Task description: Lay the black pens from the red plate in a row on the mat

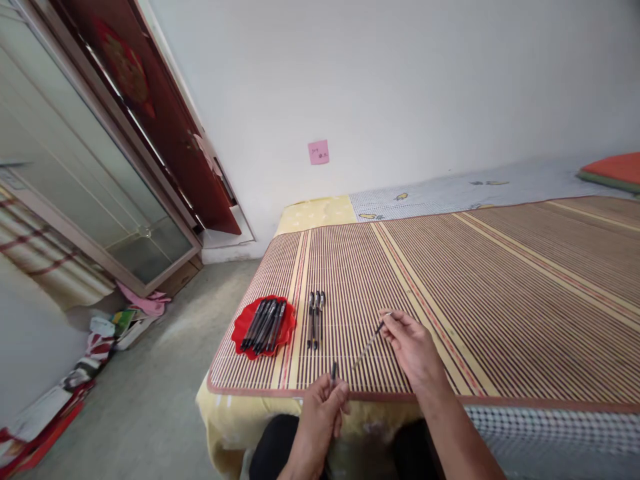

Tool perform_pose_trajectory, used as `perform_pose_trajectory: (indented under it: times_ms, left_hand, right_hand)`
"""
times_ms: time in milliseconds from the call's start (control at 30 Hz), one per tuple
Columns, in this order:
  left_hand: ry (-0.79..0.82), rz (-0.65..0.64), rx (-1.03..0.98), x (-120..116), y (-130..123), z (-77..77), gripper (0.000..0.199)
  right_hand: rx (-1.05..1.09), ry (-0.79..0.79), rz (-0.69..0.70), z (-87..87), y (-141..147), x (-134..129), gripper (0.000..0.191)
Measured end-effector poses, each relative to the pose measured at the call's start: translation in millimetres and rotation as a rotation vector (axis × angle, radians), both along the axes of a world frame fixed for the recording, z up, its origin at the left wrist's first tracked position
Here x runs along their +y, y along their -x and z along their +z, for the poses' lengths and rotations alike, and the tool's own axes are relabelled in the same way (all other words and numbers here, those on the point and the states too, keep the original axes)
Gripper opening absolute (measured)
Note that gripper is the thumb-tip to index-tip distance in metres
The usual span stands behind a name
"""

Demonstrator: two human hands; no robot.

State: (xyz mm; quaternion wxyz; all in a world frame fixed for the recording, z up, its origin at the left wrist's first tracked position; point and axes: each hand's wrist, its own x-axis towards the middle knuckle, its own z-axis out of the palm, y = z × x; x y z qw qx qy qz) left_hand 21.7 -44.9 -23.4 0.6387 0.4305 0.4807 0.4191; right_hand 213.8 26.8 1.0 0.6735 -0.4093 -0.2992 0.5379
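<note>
step in hand: judged from the parts held, a pen is being worked on in two pieces. the left hand (pixel 324 408) is closed on a dark pen part (pixel 335 371), its upper end standing out above the thumb; the rest is hidden in the grip. the right hand (pixel 413 347) holds a thin rod, probably a refill (pixel 369 347), in a narrow pinch at its upper end. the rod slants down toward the left hand; its lower end is near the pen part, apart from it.

next move: whether the pieces are being joined or separated cannot be told. joining would call for a steady left grip and the refill brought into line with the pen part; separating would call for keeping the two apart.

location of parts: three pens (pixel 316 320) lie side by side on the striped mat (pixel 350 267). to their left, a red dish (pixel 239 339) holds a pile of dark pens (pixel 265 325).

markings: a pink note (pixel 319 152) on the wall (pixel 400 87) bears two short handwritten lines, too small to read with certainty. no brand is legible on the pens.
</note>
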Motion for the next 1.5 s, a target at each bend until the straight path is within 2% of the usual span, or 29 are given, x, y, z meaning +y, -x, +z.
perform_pose_trajectory:
  times_ms: [67, 133, 233, 333, 600, 800, 900, 1100, 1333, 1500]
  left_hand:
    - [-0.025, 0.107, -0.016, 4, -2, 2.5, 0.053]
    - [-0.052, 0.168, -0.041, 10, -6, 11.4, 0.052]
    - [-0.069, 0.151, -0.061, 18, -13, 27.7, 0.049]
    - [-0.089, 0.122, -0.054, 24, -19, 35.6, 0.044]
    - [-0.126, 0.152, -0.089, 25, -18, 28.5, 0.045]
    - [-0.074, 0.044, -0.169, 19, -20, 29.5, 0.042]
    - [-0.056, 0.030, -0.215, 18, -21, 29.4, 0.039]
    - [-0.106, 0.120, -0.143, 19, -23, 26.3, 0.042]
    - [-0.152, 0.167, -0.122, 21, -26, 25.1, 0.044]
    - [-0.168, 0.225, -0.115, 21, -23, 23.0, 0.043]
  right_hand:
    - [0.036, -0.006, -0.035, 3.7, -5, 1, 0.042]
    - [0.032, -0.021, -0.034, 3.8, -2, 1, 0.042]
    - [-0.028, -0.030, 0.003, -1.1, 9, 0, 0.041]
    - [-0.085, -0.030, 0.041, -5.2, 17, -3, 0.039]
    - [0.039, -0.038, 0.291, 2.6, 13, -8, 0.032]
    - [0.100, 0.007, 0.416, 9.7, 6, -11, 0.030]
    - [0.096, -0.013, 0.455, 13.0, 4, -13, 0.029]
    - [-0.051, -0.043, 0.396, 13.9, 11, -14, 0.032]
    - [-0.189, -0.083, 0.194, 15.5, 30, -13, 0.034]
    - [-0.154, -0.093, 0.251, 20.9, 36, -14, 0.032]
